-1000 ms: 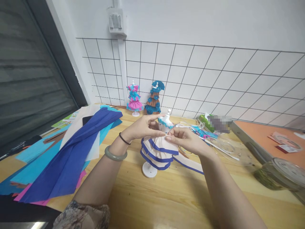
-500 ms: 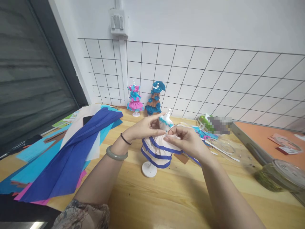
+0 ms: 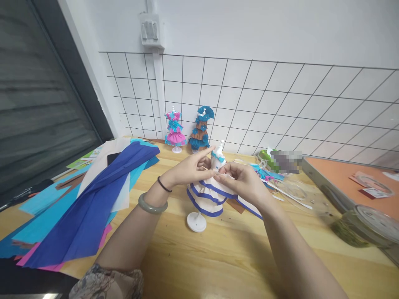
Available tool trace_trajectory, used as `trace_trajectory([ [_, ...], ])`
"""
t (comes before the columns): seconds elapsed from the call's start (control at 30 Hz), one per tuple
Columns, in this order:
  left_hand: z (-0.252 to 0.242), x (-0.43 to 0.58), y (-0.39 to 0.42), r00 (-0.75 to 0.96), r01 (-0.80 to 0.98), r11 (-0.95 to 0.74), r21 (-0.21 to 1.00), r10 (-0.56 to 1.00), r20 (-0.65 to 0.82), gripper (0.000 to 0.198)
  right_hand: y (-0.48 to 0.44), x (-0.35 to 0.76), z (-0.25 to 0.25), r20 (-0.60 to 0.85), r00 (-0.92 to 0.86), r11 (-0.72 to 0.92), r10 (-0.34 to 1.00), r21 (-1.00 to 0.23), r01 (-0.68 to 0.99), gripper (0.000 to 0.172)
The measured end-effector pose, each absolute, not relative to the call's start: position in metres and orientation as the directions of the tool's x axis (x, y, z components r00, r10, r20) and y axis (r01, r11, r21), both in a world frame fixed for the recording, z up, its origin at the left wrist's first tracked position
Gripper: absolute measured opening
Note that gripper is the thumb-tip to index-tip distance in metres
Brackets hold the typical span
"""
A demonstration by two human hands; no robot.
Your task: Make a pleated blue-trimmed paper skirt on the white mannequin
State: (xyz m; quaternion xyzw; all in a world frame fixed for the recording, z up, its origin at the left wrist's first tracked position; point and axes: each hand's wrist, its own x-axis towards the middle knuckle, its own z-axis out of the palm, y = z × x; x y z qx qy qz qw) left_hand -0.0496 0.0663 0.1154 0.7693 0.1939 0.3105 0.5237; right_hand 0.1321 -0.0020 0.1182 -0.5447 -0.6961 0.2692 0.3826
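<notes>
Dress form (image 3: 217, 162), top leaning right, at frame centre.
Ruffle (image 3: 220, 186) pinched at its waist by right hand (image 3: 243, 179); left side held by left hand (image 3: 192, 168).

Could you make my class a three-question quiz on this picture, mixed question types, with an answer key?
1. Which colour edges the layers of the cream tiered skirt on the miniature dress form?
A) pink
B) dark blue
C) orange

2. True or false: the left hand and the right hand are both at the skirt's waist.

3. Fill in: in the picture, the pink-and-turquoise doll dress stands to the ___ of the teal-and-brown doll dress.

Key: 1. B; 2. True; 3. left
</notes>
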Motion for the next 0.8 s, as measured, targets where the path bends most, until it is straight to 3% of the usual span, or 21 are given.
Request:
trace_trajectory([
  [0.2, 0.111, -0.046, 0.068, 0.700, -0.055, -0.361, 0.931, 0.651, 0.294, 0.077, -0.001, 0.135, 0.118, 0.249, -0.167, 0.299, 0.954, -0.791, 0.534, 0.022],
  [0.6, 0.109, -0.045, 0.071, 0.681, -0.110, -0.323, 0.940, 0.665, 0.308, 0.075, 0.001, 0.139, 0.117, 0.241, -0.107, 0.257, 0.965, -0.763, 0.593, 0.025],
  [0.8, 0.111, -0.046, 0.070, 0.669, -0.088, -0.251, 0.964, 0.702, 0.244, 0.083, -0.006, 0.144, 0.125, 0.181, -0.180, 0.253, 0.967, -0.780, 0.573, 0.030],
])
